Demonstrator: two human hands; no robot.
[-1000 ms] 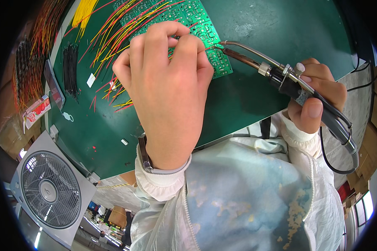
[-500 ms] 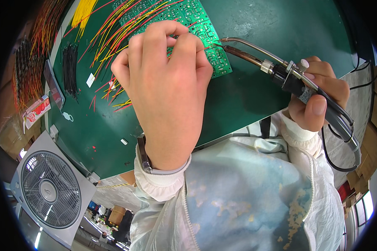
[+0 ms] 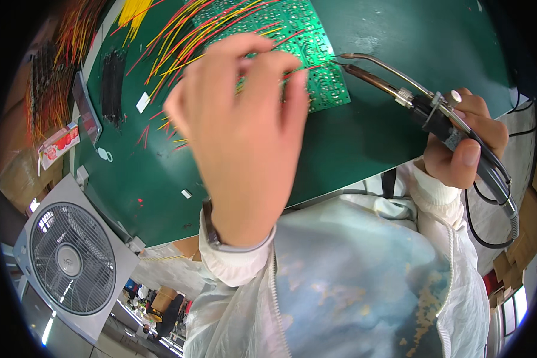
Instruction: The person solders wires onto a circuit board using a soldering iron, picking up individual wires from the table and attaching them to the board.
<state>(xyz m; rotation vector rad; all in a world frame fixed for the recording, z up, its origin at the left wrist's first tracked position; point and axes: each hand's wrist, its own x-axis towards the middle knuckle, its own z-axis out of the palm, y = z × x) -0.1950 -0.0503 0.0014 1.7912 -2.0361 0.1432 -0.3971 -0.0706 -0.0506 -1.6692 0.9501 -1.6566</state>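
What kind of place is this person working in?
It looks like an electronics workshop, perhaps in a factory. The right hand holds a soldering iron, a green circuit board lies on the table, and black wires lie bundled nearby.

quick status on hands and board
Right fingers grip soldering iron. Left fingers over green circuit board, grip unclear. Left hand hides part of it.

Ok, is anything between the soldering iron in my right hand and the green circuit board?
Nothing visible: the soldering iron in your right hand has its tip at the right edge of the circuit board. Your left hand is farther left.
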